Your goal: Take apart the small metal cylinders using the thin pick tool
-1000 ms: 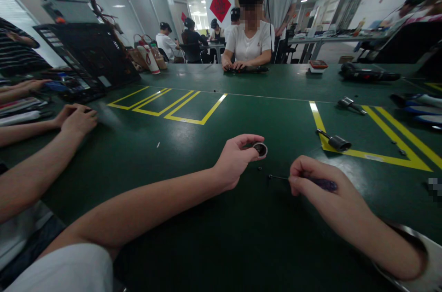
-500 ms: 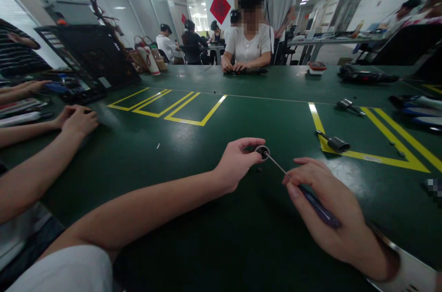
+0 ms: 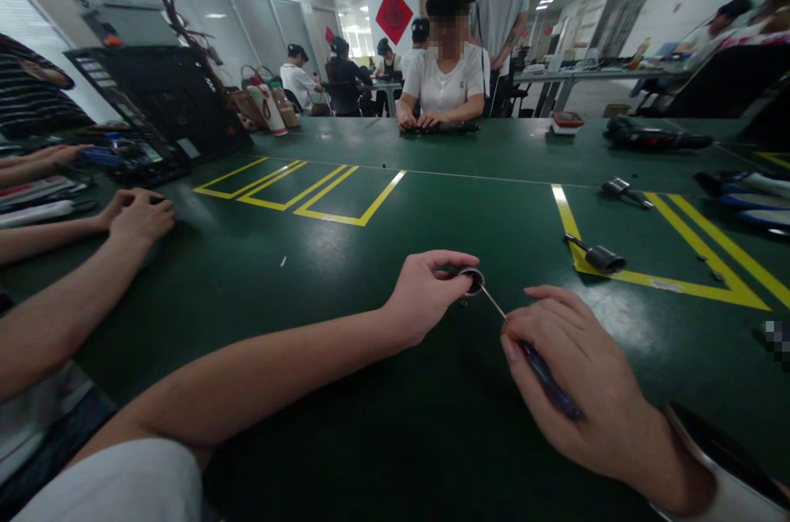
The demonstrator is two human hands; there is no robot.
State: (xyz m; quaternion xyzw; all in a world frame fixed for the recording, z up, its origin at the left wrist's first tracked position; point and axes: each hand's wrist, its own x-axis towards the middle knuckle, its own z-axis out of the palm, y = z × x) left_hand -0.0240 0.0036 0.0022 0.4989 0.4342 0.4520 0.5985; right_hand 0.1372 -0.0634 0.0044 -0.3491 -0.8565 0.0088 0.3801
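Note:
My left hand (image 3: 425, 295) pinches a small round metal cup (image 3: 474, 281) between thumb and fingers, its open end turned toward me. In my right hand (image 3: 580, 374) is a screwdriver (image 3: 550, 380) with a dark bluish handle. Its thin shaft points up and left, and the tip goes into the cup's opening; what it touches inside is hidden. Just below the cup, a tiny dark nut-like piece (image 3: 464, 304) lies on the green table (image 3: 346, 407). To the right, a similar metal cup with a stem (image 3: 605, 258) rests on the yellow tape.
Another stemmed metal part (image 3: 626, 191) lies farther right, near blue-handled tools (image 3: 753, 201) and a black power tool (image 3: 657, 133). A neighbour's hands (image 3: 143, 217) rest at left. Across the table, a person (image 3: 444, 81) handles a dark object. A black rack (image 3: 164, 106) stands back left.
The cup has shifted slightly down and its opening has turned. My right hand has moved a little down and left, and the screwdriver is held at a steeper angle.

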